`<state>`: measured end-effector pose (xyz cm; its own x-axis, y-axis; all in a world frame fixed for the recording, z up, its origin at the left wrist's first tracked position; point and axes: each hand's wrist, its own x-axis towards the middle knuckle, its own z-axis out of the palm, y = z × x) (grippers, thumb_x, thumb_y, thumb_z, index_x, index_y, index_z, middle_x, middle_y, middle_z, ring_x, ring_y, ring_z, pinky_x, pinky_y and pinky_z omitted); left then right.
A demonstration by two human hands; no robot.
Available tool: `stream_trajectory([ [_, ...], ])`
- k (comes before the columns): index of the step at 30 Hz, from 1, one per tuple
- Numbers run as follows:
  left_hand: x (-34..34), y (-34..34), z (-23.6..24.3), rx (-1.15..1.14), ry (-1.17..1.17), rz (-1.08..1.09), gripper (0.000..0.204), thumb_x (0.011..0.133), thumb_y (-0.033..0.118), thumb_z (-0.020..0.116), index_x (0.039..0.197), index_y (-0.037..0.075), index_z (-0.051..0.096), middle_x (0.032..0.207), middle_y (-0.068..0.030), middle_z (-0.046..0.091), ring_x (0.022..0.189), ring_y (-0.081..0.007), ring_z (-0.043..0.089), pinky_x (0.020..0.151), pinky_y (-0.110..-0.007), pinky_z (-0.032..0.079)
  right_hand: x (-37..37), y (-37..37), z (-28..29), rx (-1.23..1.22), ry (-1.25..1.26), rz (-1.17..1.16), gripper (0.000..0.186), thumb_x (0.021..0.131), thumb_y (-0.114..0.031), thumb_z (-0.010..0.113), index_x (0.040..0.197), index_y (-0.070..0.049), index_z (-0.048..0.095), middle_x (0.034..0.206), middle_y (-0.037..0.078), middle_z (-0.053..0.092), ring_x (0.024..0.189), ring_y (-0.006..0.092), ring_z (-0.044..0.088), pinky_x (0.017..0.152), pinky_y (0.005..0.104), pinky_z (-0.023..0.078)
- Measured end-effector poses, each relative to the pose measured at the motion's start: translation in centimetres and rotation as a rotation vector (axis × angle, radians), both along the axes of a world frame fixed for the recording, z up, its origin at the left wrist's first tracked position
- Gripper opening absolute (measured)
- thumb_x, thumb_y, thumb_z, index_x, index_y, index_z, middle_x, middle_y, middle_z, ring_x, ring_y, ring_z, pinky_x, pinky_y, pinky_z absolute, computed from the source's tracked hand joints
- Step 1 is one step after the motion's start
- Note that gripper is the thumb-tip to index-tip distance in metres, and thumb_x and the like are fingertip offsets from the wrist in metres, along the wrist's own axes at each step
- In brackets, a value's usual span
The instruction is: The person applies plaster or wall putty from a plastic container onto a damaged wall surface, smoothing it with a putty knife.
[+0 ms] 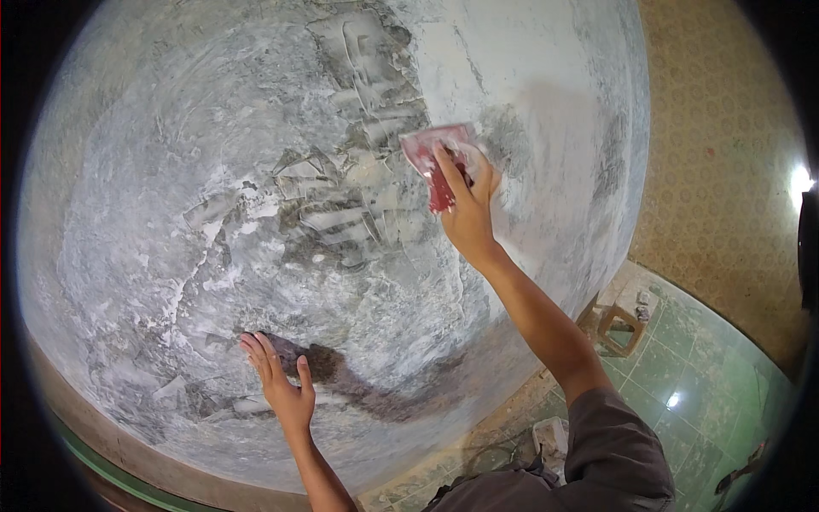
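Dark grey cloth of our shirt (pixel 512 493) and right sleeve (pixel 618 448) fills the bottom edge, right of centre. Beyond it, a mottled grey-and-white wall (pixel 128 188) takes up most of the view, its borders bowed by the lens. Our hands are well apart. Our right hand (pixel 467 205) grips a flat red tool (pixel 429 158), smeared with white and slightly blurred, at the wall just right of the upper middle. Our left hand (pixel 283 388) is spread and holds nothing, its fingers at the lower wall; we cannot tell how firmly they touch. A broad stretch of wall separates the hands, with more reaching out to the left. Left of the tool runs a rough, ridged patch (pixel 358 85); to its upper right the surface is smoother and whiter. The wall's right edge meets a brown patterned surface (pixel 712 111). Below that edge is green tiled floor (pixel 699 410), where a square brown frame (pixel 636 334) sits close to the wall's foot, to the right of our right forearm.
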<state>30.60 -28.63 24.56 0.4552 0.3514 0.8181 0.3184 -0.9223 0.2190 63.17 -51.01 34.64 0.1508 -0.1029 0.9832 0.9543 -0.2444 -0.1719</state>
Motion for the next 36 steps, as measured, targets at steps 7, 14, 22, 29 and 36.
stream_trajectory([
  [7, 0.2, 0.4, -0.3, 0.022, 0.01, 0.008, 0.074, 0.104, 0.025, 0.058, 0.167, 0.005, 0.023, 0.174, -0.0221, 0.013, 0.161, -0.0441, 0.008, 0.128, -0.058, 0.016, 3.3, 2.9, -0.1, -0.209, -0.094, -0.273, 0.087, 0.083, 0.012, 0.061, 0.158, -0.03, 0.048, 0.156, 0.014, 0.034, 0.12, 0.0384, 0.044, 0.105, 0.0475, 0.039],
  [14, -0.2, 0.1, 0.0, 0.0, 0.016, -0.002, 0.074, 0.104, 0.025, 0.058, 0.167, 0.004, 0.023, 0.174, -0.0226, 0.014, 0.161, -0.0443, 0.008, 0.128, -0.058, 0.016, 2.5, 1.4, -4.7, -0.122, 0.146, -0.167, 0.09, 0.081, 0.014, 0.063, 0.157, -0.032, 0.049, 0.156, 0.015, 0.035, 0.12, 0.04, 0.045, 0.107, 0.0483, 0.039],
  [22, 0.3, 0.2, -0.2, 0.021, 0.0, 0.012, 0.074, 0.104, 0.024, 0.059, 0.167, 0.005, 0.024, 0.174, -0.0228, 0.014, 0.16, -0.0451, 0.01, 0.128, -0.057, 0.018, 2.5, 2.8, -1.7, -0.176, 0.037, -0.167, 0.089, 0.081, 0.015, 0.062, 0.155, -0.033, 0.052, 0.154, 0.015, 0.038, 0.127, 0.0382, 0.044, 0.11, 0.049, 0.035],
  [29, -0.2, -0.2, 0.4, -0.016, -0.002, -0.013, 0.074, 0.104, 0.024, 0.059, 0.166, 0.004, 0.024, 0.173, -0.0238, 0.015, 0.16, -0.0452, 0.012, 0.127, -0.058, 0.019, 1.0, -0.3, -4.8, -0.011, 0.086, -0.113, 0.084, 0.074, 0.013, 0.067, 0.151, -0.022, 0.06, 0.147, 0.017, 0.048, 0.129, 0.0389, 0.044, 0.113, 0.0453, 0.033],
  [36, -0.8, 0.2, 0.1, -0.042, -0.028, -0.027, 0.075, 0.105, 0.03, 0.059, 0.167, 0.006, 0.025, 0.174, -0.0215, 0.016, 0.161, -0.0441, 0.011, 0.127, -0.06, 0.017, -2.3, -0.8, 12.5, -0.011, -0.264, -0.126, 0.077, 0.075, 0.009, 0.073, 0.145, -0.019, 0.061, 0.137, 0.006, 0.058, 0.117, 0.033, 0.052, 0.1, 0.0458, 0.049],
])
